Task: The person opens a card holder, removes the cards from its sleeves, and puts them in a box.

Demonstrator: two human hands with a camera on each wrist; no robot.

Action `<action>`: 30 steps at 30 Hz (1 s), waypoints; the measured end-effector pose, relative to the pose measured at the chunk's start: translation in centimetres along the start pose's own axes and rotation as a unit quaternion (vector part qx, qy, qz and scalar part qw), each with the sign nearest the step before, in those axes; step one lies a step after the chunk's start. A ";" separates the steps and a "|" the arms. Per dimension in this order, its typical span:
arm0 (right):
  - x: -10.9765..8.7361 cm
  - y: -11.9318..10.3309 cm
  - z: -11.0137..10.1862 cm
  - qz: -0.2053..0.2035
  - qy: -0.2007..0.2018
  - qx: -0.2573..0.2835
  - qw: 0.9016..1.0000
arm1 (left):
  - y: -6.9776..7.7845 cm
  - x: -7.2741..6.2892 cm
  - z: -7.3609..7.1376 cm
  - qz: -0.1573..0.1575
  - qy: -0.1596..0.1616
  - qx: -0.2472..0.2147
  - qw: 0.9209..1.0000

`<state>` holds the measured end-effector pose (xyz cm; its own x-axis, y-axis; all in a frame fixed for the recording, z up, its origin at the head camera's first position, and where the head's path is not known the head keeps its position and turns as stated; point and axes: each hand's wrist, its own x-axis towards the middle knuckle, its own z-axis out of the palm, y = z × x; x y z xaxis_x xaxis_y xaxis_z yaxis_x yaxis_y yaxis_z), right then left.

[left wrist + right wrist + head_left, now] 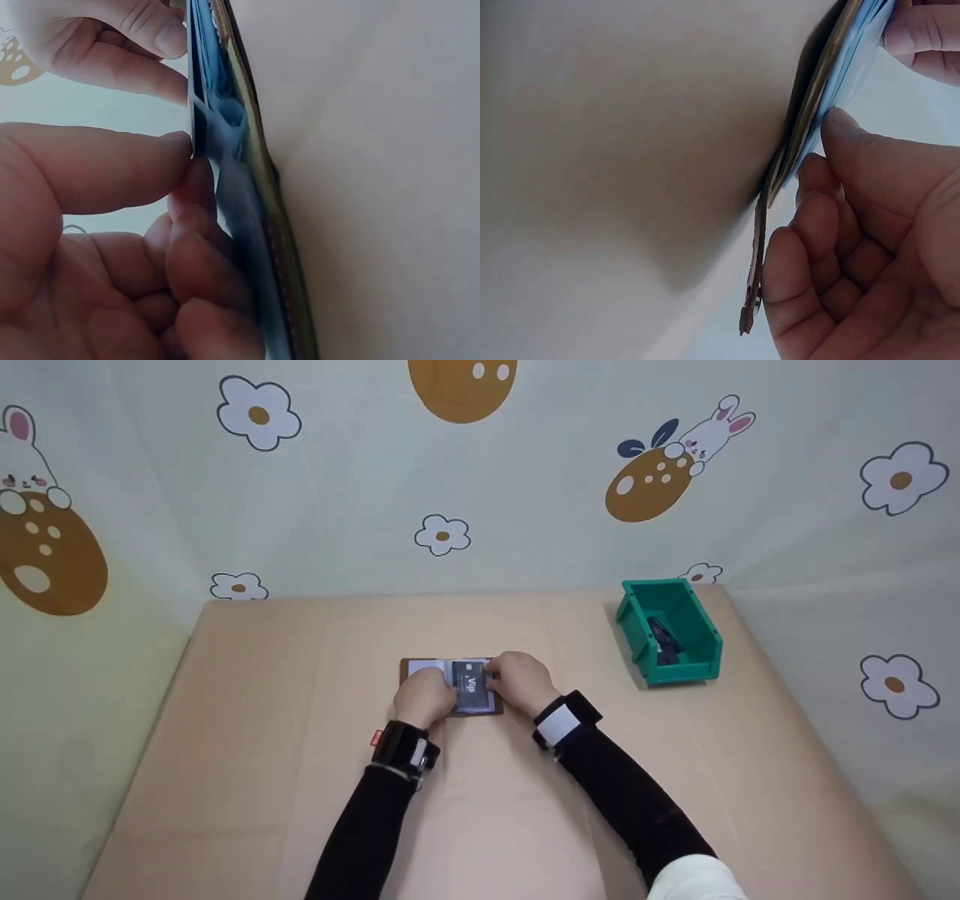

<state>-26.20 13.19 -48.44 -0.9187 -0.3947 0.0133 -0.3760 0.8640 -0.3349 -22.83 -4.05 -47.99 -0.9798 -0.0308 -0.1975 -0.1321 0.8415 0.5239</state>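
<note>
Between thumb and finger, my left hand (424, 696) pinches the left edge of the black Vip card (471, 696) and my right hand (523, 681) its right edge; the card lies between both grips, over the open brown card holder (403, 670).

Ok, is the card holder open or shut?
Open: in the head view, the brown card holder lies spread, a pale page on the left and the dark Vip card on the right.

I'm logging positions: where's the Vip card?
In the head view, the Vip card is over the right side of the wallet, between the left hand and right hand.
</note>
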 end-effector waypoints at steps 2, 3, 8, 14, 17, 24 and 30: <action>0.0 -0.1 -0.1 0.002 -0.001 0.000 1.000 | 0.0 0.0 -0.1 -0.002 -0.003 0.001 1.000; 0.0 -0.1 -0.1 0.003 -0.001 -0.001 1.000 | 0.0 0.0 -0.1 -0.003 -0.006 0.002 1.000; 0.0 -0.1 0.0 0.011 -0.001 0.000 1.000 | -0.3 0.2 0.0 -0.008 -0.012 0.003 1.000; 0.1 -0.1 0.1 0.012 0.003 0.002 1.000 | -0.4 0.4 0.1 -0.004 -0.012 -0.010 1.000; 0.0 -0.1 0.1 0.014 0.001 0.001 1.000 | -0.5 0.4 0.2 -0.004 -0.015 -0.013 1.000; 0.1 -0.2 0.0 0.023 -0.003 0.002 1.000 | -0.5 0.3 0.0 0.003 -0.015 -0.022 1.000; 0.2 -0.1 0.1 0.011 -0.002 -0.002 1.000 | -0.7 0.2 -0.1 0.001 -0.016 -0.043 0.999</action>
<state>-26.30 13.01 -48.47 -0.9261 -0.3774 0.0018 -0.3567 0.8737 -0.3308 -22.99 -4.76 -48.30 -0.9750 -0.0104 -0.2218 -0.1433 0.7925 0.5928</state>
